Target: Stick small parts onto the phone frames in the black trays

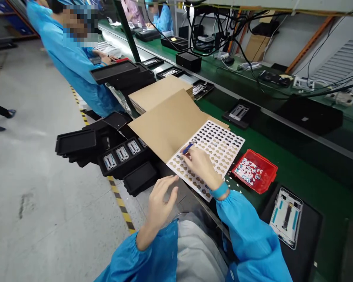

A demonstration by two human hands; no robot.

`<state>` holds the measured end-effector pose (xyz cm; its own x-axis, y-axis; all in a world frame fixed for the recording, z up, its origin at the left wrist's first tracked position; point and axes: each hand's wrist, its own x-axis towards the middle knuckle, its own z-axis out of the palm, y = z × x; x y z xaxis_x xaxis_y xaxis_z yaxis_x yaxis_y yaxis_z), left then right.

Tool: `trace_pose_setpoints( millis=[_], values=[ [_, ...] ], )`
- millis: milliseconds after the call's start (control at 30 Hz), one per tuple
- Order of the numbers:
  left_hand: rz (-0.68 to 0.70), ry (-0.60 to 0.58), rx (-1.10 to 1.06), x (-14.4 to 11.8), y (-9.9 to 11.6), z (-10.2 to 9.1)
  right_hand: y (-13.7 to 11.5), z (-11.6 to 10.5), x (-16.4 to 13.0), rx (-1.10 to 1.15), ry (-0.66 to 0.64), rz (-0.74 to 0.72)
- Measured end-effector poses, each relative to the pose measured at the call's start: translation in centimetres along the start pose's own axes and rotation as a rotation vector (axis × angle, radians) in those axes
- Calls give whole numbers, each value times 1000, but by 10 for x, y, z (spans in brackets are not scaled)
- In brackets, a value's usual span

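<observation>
A white sheet of small dark die-cut stickers [220,147] lies on a brown backing card [167,121] at the near edge of the green bench. My right hand [201,166] rests on the sheet's near corner and pinches a blue-tipped tweezer [187,148] whose tip touches the sheet. My left hand [160,201] hovers just off the bench edge, fingers apart, holding nothing, near the sheet's lower corner. Both wrists wear blue sleeves.
A red bin [255,170] of peeled scraps sits right of the sheet. A white phone frame lies on a black tray [308,231] at the near right. Black trays with parts [122,154] stack at left. A co-worker in blue [73,58] stands beyond. A conveyor [282,117] runs behind.
</observation>
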<state>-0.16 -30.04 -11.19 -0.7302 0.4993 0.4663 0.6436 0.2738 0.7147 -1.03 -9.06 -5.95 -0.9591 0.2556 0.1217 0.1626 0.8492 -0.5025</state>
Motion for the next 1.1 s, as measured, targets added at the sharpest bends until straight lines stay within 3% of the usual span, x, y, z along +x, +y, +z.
trace_pose_setpoints(
  millis=[133,233,333,433,533,667,767,1000,1100],
  values=[
    [-58,-33,-39,-3,-4,-1,-9,12,10,-75,-55,1],
    [-65,-9,-45,2,-1,3,-6,10,6,34,6,43],
    [-107,58,-108,13,4,7,2,-2,-11,479,92,152],
    [-145,82,-267,25,15,15,8,-25,-48,1012,66,295],
    [-144,29,-450,33,37,29,12,-54,-99,1248,71,419],
    [-12,-181,-640,32,78,56,17,-85,-163,1299,190,515],
    [76,-297,-725,26,105,79,23,-93,-199,1267,287,586],
    [217,-321,-760,13,139,132,42,-85,-252,1314,572,702],
    [269,-366,-694,14,145,147,63,-93,-268,1180,688,724]
  ],
)
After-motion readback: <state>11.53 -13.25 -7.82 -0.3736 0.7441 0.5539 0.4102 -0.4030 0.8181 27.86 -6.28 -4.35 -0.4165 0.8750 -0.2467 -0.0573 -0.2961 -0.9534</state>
